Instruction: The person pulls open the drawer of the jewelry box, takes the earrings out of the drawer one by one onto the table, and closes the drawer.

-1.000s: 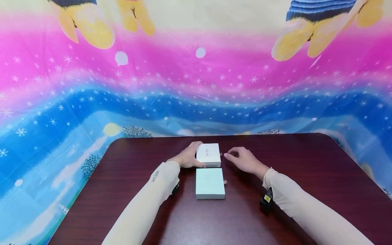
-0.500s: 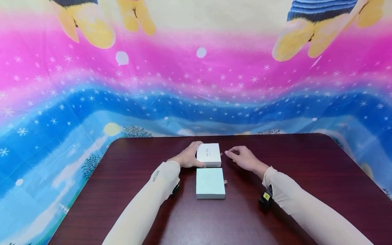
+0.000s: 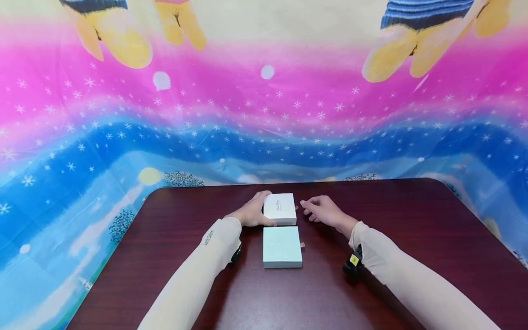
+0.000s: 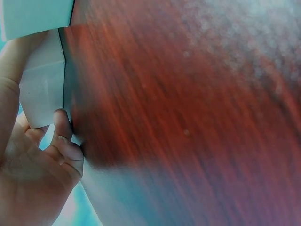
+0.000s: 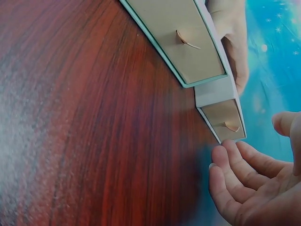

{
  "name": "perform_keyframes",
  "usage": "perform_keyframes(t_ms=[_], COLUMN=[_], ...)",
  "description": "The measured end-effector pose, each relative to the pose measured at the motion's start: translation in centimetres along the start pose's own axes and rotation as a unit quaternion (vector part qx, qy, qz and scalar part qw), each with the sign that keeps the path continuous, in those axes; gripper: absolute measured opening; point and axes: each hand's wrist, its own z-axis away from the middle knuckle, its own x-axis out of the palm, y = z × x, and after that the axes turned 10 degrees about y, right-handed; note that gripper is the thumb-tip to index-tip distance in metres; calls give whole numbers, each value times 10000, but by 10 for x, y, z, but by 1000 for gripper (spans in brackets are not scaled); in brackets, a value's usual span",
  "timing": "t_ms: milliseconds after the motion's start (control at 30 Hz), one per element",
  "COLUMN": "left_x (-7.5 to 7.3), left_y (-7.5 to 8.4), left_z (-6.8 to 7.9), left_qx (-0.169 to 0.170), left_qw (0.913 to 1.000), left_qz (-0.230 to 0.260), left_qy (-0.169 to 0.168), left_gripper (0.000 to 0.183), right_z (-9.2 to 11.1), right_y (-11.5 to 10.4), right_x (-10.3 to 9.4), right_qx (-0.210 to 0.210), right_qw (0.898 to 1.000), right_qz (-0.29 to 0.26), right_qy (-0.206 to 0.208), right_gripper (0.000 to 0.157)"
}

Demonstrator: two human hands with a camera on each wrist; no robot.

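In the head view, a white drawer-style box with small print on its lid lies near the table's far edge. My left hand grips it from the left side, with the thumb at its near edge. To its right is my right hand, holding nothing, its fingers a little away from the box's ribbon tab. The right wrist view shows these fingertips by the tan drawer front, with the thumb well apart. Nearer the body lies a pale mint box with its own ribbon tab.
Both boxes lie on a dark red-brown wooden table, one behind the other with almost no gap. Behind the table hangs a colourful cloth printed with snowflakes. A black wrist camera is strapped below the right sleeve.
The right hand has shifted slightly and its lower fingers now show below the index finger. My left hand keeps its grip, and the boxes stay in place.
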Motion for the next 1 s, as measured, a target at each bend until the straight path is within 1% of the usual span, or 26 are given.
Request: perform_keyframes(t_ms=[233,633,800,1000], left_x=[2,2,2,2], left_y=[-3,-3,-3,-5], left_z=[-1,-2,-2,-2], left_qx=[-16,-3,12,9], left_qw=[10000,10000,10000,10000], left_qz=[-44,-94,-77,-74], left_qy=[-14,-11,15,27], left_gripper=[98,98,97,97], right_z=[-2,-7,-10,-12], right_y=[1,3,4,6], right_x=[3,10,14,18], right_qx=[65,381,507,453], right_qw=[10000,9992,9987,9989], right_qz=[21,-125,-75,61], right_qy=[-20,-70,-24,57], right_gripper=[52,50,45,38])
